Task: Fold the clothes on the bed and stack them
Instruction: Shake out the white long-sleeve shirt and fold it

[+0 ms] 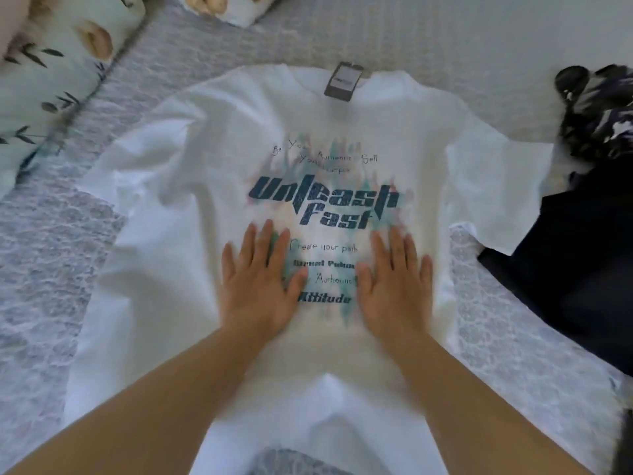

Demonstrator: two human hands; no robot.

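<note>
Both forearms reach forward over the bed (41,269); the left hand (258,286) and right hand (394,286) lie flat, fingers (263,238) straight and slightly spread, pressing the white printed T-shirt (191,166) spread front-up. Beyond, a grey tag (343,80) sits at its collar. Dark clothes (579,252) lie at right, a leaf-print pillow (44,84) far left.

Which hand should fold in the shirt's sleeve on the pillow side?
Probably the left hand. It lies flat on the white t-shirt nearer that spread sleeve by the leaf-print pillow; the right hand would have to cross over the print.
</note>
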